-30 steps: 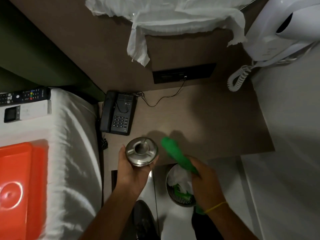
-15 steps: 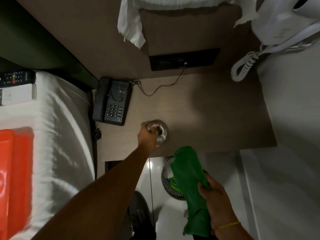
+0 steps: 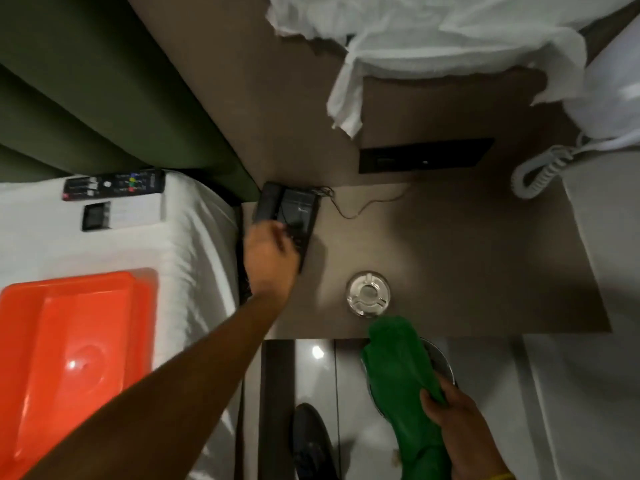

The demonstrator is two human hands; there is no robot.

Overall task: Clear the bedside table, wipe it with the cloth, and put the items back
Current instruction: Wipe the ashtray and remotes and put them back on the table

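Left hand [image 3: 272,258] rests on the black corded desk telephone [image 3: 289,216] at the left rear of the brown wooden bedside table [image 3: 467,258], fingers loosely curled. Right hand [image 3: 457,431] grips the green cloth [image 3: 398,368]. Round metal ashtray [image 3: 368,293] stands near the table's front edge.

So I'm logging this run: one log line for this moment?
left hand: on phone | right hand: holds green cloth | ashtray: on table
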